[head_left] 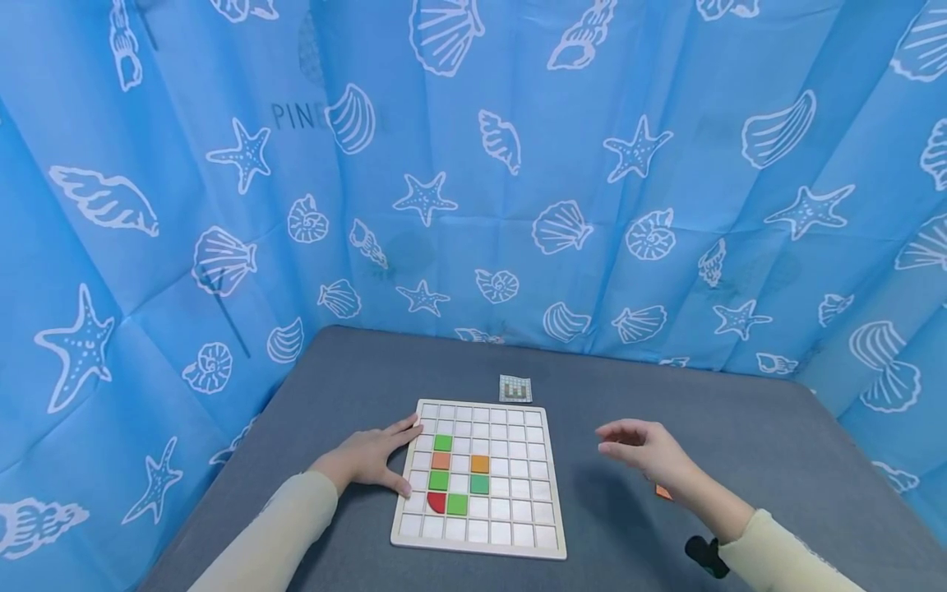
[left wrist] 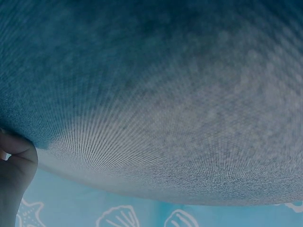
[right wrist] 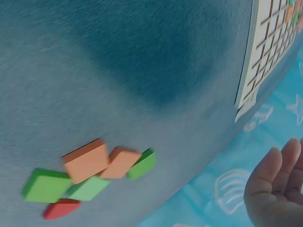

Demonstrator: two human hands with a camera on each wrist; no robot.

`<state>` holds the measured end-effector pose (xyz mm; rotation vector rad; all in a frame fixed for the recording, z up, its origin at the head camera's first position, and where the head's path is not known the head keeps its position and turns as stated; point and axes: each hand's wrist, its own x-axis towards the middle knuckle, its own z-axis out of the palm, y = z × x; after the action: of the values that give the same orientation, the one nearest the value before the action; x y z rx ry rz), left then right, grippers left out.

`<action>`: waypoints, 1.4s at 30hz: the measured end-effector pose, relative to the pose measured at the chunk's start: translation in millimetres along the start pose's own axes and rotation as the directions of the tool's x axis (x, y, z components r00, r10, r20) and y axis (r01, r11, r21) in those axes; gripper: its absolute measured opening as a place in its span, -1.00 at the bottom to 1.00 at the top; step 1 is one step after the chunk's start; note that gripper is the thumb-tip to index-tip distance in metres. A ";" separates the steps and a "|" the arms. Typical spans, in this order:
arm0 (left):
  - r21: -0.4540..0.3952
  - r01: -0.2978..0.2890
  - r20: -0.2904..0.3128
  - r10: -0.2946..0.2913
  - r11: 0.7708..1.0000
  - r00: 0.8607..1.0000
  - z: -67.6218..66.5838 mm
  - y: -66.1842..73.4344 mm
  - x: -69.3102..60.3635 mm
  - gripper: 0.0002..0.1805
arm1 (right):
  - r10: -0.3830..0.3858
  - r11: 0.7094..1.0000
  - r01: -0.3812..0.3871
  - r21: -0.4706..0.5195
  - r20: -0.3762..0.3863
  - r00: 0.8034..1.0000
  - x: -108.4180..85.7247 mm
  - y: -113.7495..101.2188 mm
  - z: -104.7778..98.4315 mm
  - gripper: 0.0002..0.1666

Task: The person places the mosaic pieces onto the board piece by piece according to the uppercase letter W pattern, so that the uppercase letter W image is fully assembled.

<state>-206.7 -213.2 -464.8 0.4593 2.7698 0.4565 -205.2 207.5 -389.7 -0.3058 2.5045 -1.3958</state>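
A white gridded board (head_left: 521, 493) lies on the grey table in the head view. My left hand (head_left: 370, 456) rests at its left edge, fingers and thumb spread. On its left part sit several colored tiles: green (head_left: 442, 443), salmon (head_left: 441, 461), orange (head_left: 479, 464), teal (head_left: 479, 484) and a red rounded piece (head_left: 436, 501). Right of the board my right hand (head_left: 654, 452) hovers above the table, fingers loosely bent, nothing visible in it. Loose tiles lie near it in the right wrist view: orange (right wrist: 86, 161), green (right wrist: 46, 185), light green (right wrist: 88, 187) and red (right wrist: 61, 208).
A small card with a grid pattern (head_left: 515, 389) lies just behind the board. Near the right sleeve is a black object (head_left: 706, 557). A blue curtain (head_left: 473, 205) with white shells hangs behind the table (head_left: 385, 362). The left wrist view shows mostly grey cloth (left wrist: 165, 118).
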 end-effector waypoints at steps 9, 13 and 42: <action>-0.012 -0.011 0.040 0.011 1.000 0.999 2.3 -3.6 5.2 0.14 | -0.031 0.998 0.028 -0.054 -0.051 0.998 -7.7 30.7 -26.8 -0.52; 0.001 -0.009 0.024 0.009 1.000 1.000 3.2 -5.2 5.1 0.15 | -0.115 0.978 0.102 -0.181 -0.064 0.991 -8.0 44.8 -36.3 -0.59; 0.002 -0.015 0.011 0.015 1.000 1.000 3.3 -6.5 4.4 0.15 | -0.137 0.892 0.204 -0.403 0.189 0.972 -2.8 113.4 -74.4 -0.62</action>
<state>-211.3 -216.6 -471.2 0.4817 2.7580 0.4532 -233.0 326.4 -448.6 -0.7062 2.6749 -0.8242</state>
